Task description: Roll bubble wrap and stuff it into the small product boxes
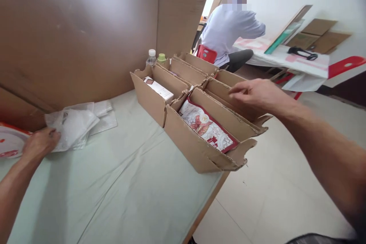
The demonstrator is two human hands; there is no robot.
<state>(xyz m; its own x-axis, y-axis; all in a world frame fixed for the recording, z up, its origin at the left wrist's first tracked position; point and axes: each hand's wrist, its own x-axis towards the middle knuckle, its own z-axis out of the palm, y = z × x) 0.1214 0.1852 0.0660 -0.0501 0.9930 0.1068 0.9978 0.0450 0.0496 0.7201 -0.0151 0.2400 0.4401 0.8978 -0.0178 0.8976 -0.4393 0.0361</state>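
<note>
My left hand [40, 143] rests on the table at the left, fingers curled on the edge of a pile of white plastic bags [76, 122]. My right hand [257, 93] hovers over the far side of a row of open cardboard trays [188, 145], fingers loosely bent and holding nothing. The nearest tray holds a red and white printed packet [207, 125]. A further tray holds a white box [158, 88].
A tall cardboard sheet [85, 34] stands along the back of the pale green table [120, 187]. Two bottles [151, 58] stand behind the trays. A red and white plate [10, 141] lies at far left. A seated person [228, 30] works at another table.
</note>
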